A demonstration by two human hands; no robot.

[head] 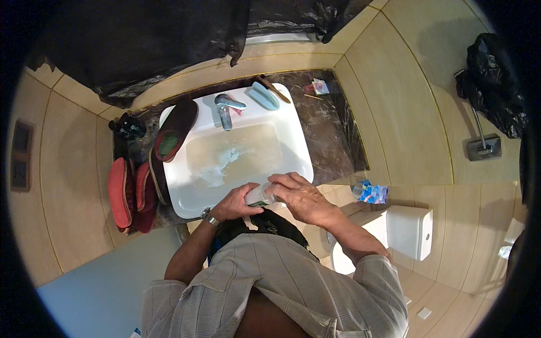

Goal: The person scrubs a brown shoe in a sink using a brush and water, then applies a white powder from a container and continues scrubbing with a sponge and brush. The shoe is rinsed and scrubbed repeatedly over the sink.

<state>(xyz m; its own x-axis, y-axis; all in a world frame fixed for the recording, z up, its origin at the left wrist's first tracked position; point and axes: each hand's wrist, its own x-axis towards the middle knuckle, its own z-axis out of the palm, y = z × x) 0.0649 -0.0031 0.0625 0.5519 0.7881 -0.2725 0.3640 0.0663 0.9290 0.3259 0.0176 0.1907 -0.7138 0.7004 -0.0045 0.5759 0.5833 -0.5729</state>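
Over the front rim of a white washbasin (302, 160), my left hand (231, 203) grips a white plastic bottle (254, 197) lying tilted across it. My right hand (301, 198) closes around the bottle's translucent cap end (269, 192); whether the cap is on or off is hidden by the fingers. Cloudy water (253, 158) stands in the basin, with a whitish-blue patch of suds or cleaner (228, 160) spread through it. A chrome faucet (226, 110) rises at the back. A dark slipper (184, 120) with a red and green inside rests over the basin's left rim.
Red slippers (120, 194) stand left of the basin. A light-blue brush or dish (265, 96) and a wooden-handled brush (277, 91) lie on its back right corner. Dark marble counter (325, 131) surrounds it. At right are a blue plastic packet (374, 192) and a toilet (405, 230).
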